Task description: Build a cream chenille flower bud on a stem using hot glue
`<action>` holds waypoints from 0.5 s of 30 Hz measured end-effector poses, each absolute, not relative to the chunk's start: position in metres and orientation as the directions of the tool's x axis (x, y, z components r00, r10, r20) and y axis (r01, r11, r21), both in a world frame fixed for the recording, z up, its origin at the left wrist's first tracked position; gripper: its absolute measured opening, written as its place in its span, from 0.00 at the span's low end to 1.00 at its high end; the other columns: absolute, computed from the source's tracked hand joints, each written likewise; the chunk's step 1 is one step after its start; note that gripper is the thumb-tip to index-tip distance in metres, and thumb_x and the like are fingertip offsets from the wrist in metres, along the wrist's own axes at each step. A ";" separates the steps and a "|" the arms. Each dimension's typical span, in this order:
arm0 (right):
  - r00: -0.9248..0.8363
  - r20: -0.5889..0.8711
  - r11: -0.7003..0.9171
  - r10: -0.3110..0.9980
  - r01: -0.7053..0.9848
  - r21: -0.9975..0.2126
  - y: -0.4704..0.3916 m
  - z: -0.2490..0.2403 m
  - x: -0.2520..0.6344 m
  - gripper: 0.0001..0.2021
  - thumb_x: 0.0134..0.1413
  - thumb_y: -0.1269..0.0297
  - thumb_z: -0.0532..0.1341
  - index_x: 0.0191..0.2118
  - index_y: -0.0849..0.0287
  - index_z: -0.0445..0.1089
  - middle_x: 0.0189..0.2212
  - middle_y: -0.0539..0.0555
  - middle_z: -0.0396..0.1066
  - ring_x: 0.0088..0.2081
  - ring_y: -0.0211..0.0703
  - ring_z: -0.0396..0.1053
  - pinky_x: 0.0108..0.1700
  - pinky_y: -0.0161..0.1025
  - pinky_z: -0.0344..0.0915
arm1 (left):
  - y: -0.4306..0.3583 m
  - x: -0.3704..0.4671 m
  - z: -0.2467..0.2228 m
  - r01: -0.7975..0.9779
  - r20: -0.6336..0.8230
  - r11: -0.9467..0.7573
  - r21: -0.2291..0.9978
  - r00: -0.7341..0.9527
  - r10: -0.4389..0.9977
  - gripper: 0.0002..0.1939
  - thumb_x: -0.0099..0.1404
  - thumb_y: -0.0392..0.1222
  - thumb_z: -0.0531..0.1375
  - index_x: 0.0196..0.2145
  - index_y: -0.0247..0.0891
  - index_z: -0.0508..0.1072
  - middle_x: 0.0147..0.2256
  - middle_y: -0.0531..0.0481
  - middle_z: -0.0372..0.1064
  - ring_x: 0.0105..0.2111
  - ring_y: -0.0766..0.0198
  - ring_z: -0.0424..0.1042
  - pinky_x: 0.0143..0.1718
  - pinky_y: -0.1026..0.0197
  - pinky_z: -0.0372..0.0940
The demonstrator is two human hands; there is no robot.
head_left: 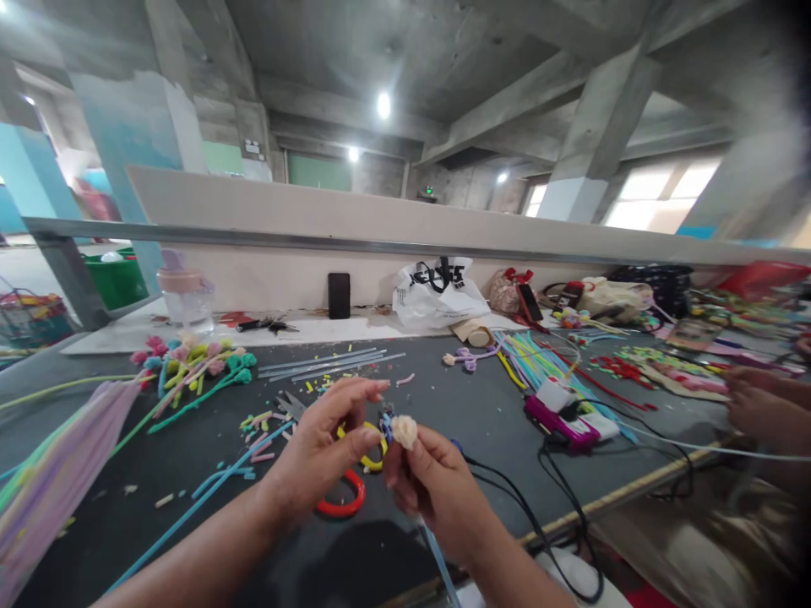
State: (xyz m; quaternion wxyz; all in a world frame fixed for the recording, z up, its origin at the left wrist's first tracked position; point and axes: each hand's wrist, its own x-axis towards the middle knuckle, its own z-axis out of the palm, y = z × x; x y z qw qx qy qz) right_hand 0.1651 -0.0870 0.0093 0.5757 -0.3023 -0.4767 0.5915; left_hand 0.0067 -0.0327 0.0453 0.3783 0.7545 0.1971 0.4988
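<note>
My right hand (431, 481) pinches a cream fuzzy flower (405, 431) near the middle front of the dark table. A pale blue stem (438, 557) runs down below that hand. Just to the left, my left hand (333, 431) is raised with its fingers apart and nothing between them. Scissors with a red handle (355, 498) and a yellow one lie on the table, partly hidden behind my left hand. A small bluish thing (387, 415) shows beside the flower; I cannot make out what it is.
Fuzzy flowers (190, 367) and pastel stems (69, 490) lie left. Clear sticks (329, 363) lie behind my hands. A purple power strip (561, 422) with black cables is at right, beyond it another person's hands (760, 405). A phone (339, 295) leans at the back.
</note>
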 end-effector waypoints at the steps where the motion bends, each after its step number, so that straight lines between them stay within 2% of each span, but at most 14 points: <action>1: -0.174 0.190 0.097 0.966 -0.439 -0.893 -0.087 0.008 0.164 0.17 0.51 0.49 0.60 0.27 0.61 0.66 0.19 0.47 0.64 0.14 0.27 0.50 0.17 0.28 0.50 | -0.035 0.008 0.045 -0.095 0.551 -0.584 0.806 0.477 0.684 0.21 0.58 0.43 0.61 0.51 0.42 0.69 0.48 0.43 0.63 0.36 0.64 0.67 0.37 0.63 0.65; 3: -0.189 0.177 0.062 0.966 -0.493 -0.868 -0.087 0.006 0.160 0.18 0.49 0.48 0.61 0.27 0.60 0.65 0.17 0.46 0.64 0.14 0.28 0.53 0.17 0.29 0.53 | -0.039 0.013 0.043 -0.129 0.424 -0.448 0.885 0.621 0.659 0.21 0.57 0.46 0.61 0.49 0.42 0.70 0.53 0.42 0.58 0.38 0.61 0.69 0.37 0.62 0.66; 5: -0.197 0.156 0.046 0.968 -0.470 -0.882 -0.087 0.003 0.157 0.20 0.49 0.46 0.60 0.25 0.61 0.65 0.16 0.47 0.63 0.15 0.30 0.56 0.18 0.29 0.56 | -0.044 0.017 0.041 -0.142 0.268 -0.244 0.959 0.731 0.627 0.19 0.59 0.49 0.58 0.48 0.40 0.71 0.51 0.40 0.62 0.29 0.64 0.71 0.28 0.63 0.66; 7: -0.220 0.134 0.050 0.966 -0.349 -0.936 -0.086 0.003 0.157 0.22 0.52 0.45 0.57 0.23 0.62 0.66 0.16 0.49 0.64 0.17 0.32 0.60 0.21 0.30 0.59 | -0.046 0.020 0.039 -0.142 0.155 -0.073 0.987 0.747 0.647 0.20 0.61 0.50 0.56 0.48 0.37 0.68 0.36 0.44 0.70 0.19 0.68 0.68 0.21 0.65 0.62; 8: -0.219 0.128 0.068 0.967 -0.259 -0.963 -0.085 0.004 0.158 0.23 0.53 0.46 0.55 0.23 0.63 0.66 0.17 0.50 0.65 0.18 0.33 0.62 0.23 0.31 0.60 | -0.046 0.021 0.038 -0.156 0.135 -0.027 0.987 0.741 0.658 0.20 0.61 0.50 0.56 0.47 0.37 0.68 0.30 0.48 0.69 0.17 0.69 0.66 0.20 0.65 0.61; 10: -0.130 0.164 0.161 0.978 -0.030 -0.986 -0.083 0.007 0.164 0.21 0.55 0.48 0.55 0.24 0.63 0.68 0.19 0.50 0.66 0.22 0.35 0.65 0.25 0.32 0.62 | -0.043 0.021 0.037 -0.206 0.158 -0.021 0.978 0.674 0.721 0.17 0.60 0.49 0.58 0.42 0.36 0.70 0.27 0.50 0.68 0.22 0.68 0.67 0.25 0.65 0.63; 11: -0.041 0.222 0.225 0.974 0.098 -0.969 -0.082 0.009 0.168 0.19 0.55 0.50 0.56 0.26 0.62 0.68 0.20 0.50 0.67 0.23 0.36 0.65 0.26 0.32 0.62 | -0.040 0.021 0.037 -0.224 0.180 -0.044 0.974 0.633 0.753 0.15 0.59 0.49 0.59 0.39 0.35 0.71 0.28 0.51 0.68 0.25 0.67 0.68 0.29 0.65 0.63; 13: 0.139 0.430 0.361 0.892 0.354 -0.863 -0.083 0.014 0.176 0.13 0.56 0.56 0.57 0.30 0.61 0.69 0.23 0.51 0.68 0.25 0.37 0.66 0.27 0.32 0.63 | -0.037 0.021 0.038 -0.223 0.202 -0.086 0.971 0.574 0.794 0.12 0.58 0.47 0.60 0.33 0.34 0.71 0.28 0.51 0.68 0.29 0.68 0.67 0.33 0.66 0.62; 15: 0.185 0.654 0.485 0.733 0.533 -0.694 -0.086 0.018 0.182 0.07 0.57 0.64 0.56 0.34 0.59 0.69 0.27 0.52 0.70 0.28 0.37 0.67 0.31 0.33 0.64 | -0.037 0.021 0.037 -0.181 0.163 -0.070 0.981 0.572 0.804 0.11 0.58 0.47 0.61 0.30 0.34 0.69 0.24 0.54 0.65 0.25 0.71 0.64 0.28 0.69 0.60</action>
